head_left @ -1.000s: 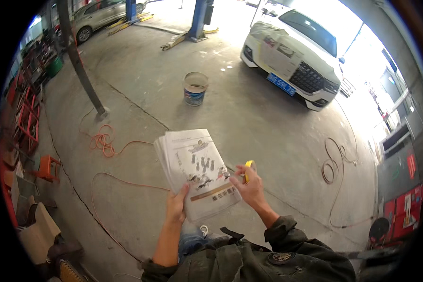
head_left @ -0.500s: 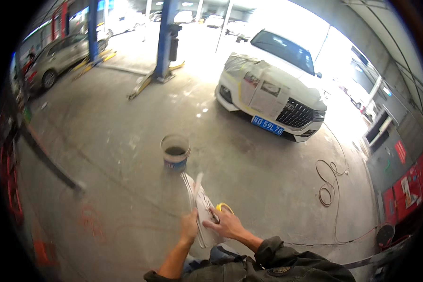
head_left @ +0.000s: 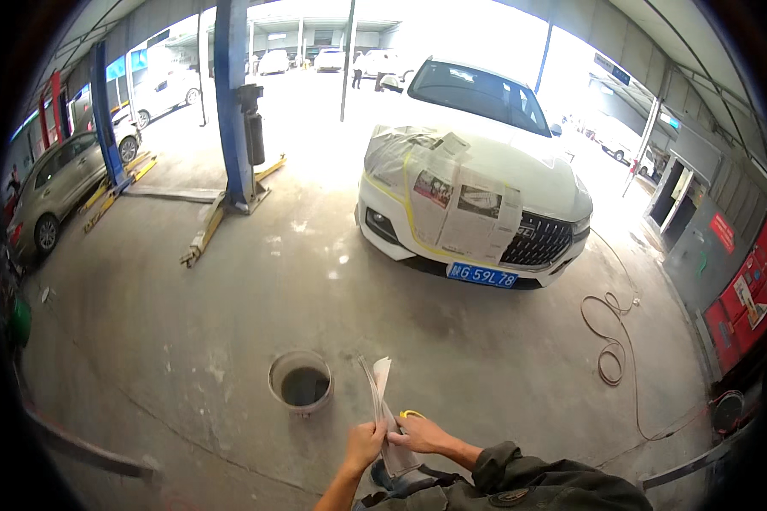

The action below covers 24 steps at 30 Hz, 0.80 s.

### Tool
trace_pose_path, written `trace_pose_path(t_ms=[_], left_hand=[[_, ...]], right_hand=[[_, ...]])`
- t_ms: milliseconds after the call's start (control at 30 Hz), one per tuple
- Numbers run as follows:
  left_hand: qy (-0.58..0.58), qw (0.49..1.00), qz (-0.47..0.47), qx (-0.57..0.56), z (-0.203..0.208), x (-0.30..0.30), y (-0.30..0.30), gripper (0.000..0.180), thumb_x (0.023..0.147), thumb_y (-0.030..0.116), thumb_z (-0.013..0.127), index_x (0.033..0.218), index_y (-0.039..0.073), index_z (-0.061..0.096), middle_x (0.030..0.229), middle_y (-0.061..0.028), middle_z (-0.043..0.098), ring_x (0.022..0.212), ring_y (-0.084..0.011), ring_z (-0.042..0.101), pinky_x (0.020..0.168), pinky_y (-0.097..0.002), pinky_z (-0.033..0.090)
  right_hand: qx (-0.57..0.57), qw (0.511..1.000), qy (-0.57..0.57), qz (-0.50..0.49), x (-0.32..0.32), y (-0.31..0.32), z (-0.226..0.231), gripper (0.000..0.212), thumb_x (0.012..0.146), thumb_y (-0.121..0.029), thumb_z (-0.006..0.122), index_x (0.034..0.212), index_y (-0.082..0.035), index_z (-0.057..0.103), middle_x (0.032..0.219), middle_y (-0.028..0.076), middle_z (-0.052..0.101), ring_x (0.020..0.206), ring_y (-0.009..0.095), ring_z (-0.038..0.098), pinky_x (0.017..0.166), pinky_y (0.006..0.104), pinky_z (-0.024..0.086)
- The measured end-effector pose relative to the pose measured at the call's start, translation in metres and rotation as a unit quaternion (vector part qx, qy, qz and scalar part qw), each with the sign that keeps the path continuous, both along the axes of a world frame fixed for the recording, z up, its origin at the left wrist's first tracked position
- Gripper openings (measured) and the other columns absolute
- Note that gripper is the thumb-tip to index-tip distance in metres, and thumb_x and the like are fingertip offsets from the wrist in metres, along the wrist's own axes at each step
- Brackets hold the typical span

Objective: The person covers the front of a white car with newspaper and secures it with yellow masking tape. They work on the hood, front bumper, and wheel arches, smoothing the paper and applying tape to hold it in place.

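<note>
My left hand [head_left: 366, 444] is closed round a stack of folded newspaper sheets [head_left: 400, 461], held upright in front of my body. One sheet stands up from the top of the stack at an angle. Against the right side of the paper is my right hand [head_left: 426, 436], fingers bent, with a roll of yellow masking tape [head_left: 412, 414] in it. The right thumb and fingers meet the paper, but their tips are partly hidden. Ahead, a white car [head_left: 520, 162] has newspaper sheets [head_left: 462, 223] and plastic film taped over its front corner with yellow tape.
A bucket [head_left: 276, 383] with dark liquid stands on the floor, left of my hands. A blue lift post [head_left: 230, 111] with yellow arms rises further left, near a beige car [head_left: 64, 175]. A hose [head_left: 607, 358] lies coiled at right, by red cabinets [head_left: 746, 307].
The view has moved closer to the white car and tilted up. The bucket now appears nearer and lower. Both hands still hold the paper and tape, now closer together.
</note>
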<state>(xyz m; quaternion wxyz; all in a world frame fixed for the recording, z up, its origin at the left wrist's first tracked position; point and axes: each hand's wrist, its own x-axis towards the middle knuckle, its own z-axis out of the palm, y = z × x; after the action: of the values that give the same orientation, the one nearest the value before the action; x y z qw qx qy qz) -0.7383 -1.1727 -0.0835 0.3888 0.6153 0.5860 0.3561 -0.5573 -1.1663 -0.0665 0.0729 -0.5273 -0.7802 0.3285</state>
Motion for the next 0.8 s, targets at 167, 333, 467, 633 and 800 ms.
trace_pose_path(t_ms=[167, 333, 467, 633, 800], left_hand=[[-0.067, 0.997, 0.001, -0.038, 0.032, 0.008, 0.117, 0.044, 0.092, 0.034, 0.065, 0.078, -0.008, 0.066, 0.064, -0.0261, 0.06, 0.054, -0.0229, 0.061, 0.054, -0.0404, 0.045], [-0.111, 0.992, 0.01, -0.064, 0.01, 0.015, 0.235, 0.046, 0.092, 0.035, 0.066, 0.076, -0.008, 0.066, 0.061, -0.0232, 0.06, 0.052, -0.0215, 0.059, 0.053, -0.0387, 0.044], [-0.064, 0.996, -0.021, -0.065, -0.007, 0.013, 0.346, 0.046, 0.092, 0.035, 0.066, 0.074, -0.007, 0.067, 0.061, -0.02, 0.062, 0.052, -0.0174, 0.056, 0.053, -0.0378, 0.044], [-0.117, 0.99, -0.034, -0.074, 0.033, 0.012, 0.47, 0.046, 0.092, 0.034, 0.07, 0.07, -0.006, 0.064, 0.054, 0.0004, 0.05, 0.056, -0.0074, 0.044, 0.049, -0.0327, 0.037], [-0.064, 0.989, -0.094, -0.089, 0.087, 0.007, 0.585, 0.039, 0.092, 0.037, 0.067, 0.087, -0.001, 0.073, 0.063, -0.0156, 0.064, 0.057, -0.0136, 0.057, 0.057, -0.0361, 0.046]], right_hand=[[-0.037, 0.999, 0.002, 0.011, 0.005, 0.136, 0.054, 0.047, 0.096, -0.038, 0.045, 0.108, 0.005, 0.059, 0.098, 0.03, 0.065, 0.095, 0.047, 0.063, 0.084, 0.0528, 0.049], [-0.007, 0.999, -0.032, 0.029, 0.007, 0.249, 0.054, 0.049, 0.095, -0.039, 0.047, 0.109, 0.006, 0.058, 0.098, 0.031, 0.066, 0.095, 0.047, 0.063, 0.083, 0.0536, 0.049], [-0.036, 0.999, -0.035, 0.021, 0.012, 0.351, 0.036, 0.049, 0.091, -0.041, 0.051, 0.105, 0.006, 0.059, 0.096, 0.029, 0.065, 0.094, 0.045, 0.063, 0.085, 0.0524, 0.048], [-0.04, 0.998, -0.04, -0.034, -0.005, 0.465, 0.082, 0.052, 0.091, -0.041, 0.05, 0.107, 0.008, 0.059, 0.099, 0.032, 0.066, 0.096, 0.047, 0.064, 0.085, 0.0529, 0.049], [-0.039, 0.996, -0.018, -0.084, 0.003, 0.567, 0.085, 0.055, 0.089, -0.045, 0.052, 0.111, 0.006, 0.059, 0.101, 0.031, 0.067, 0.098, 0.046, 0.065, 0.087, 0.0522, 0.05]])
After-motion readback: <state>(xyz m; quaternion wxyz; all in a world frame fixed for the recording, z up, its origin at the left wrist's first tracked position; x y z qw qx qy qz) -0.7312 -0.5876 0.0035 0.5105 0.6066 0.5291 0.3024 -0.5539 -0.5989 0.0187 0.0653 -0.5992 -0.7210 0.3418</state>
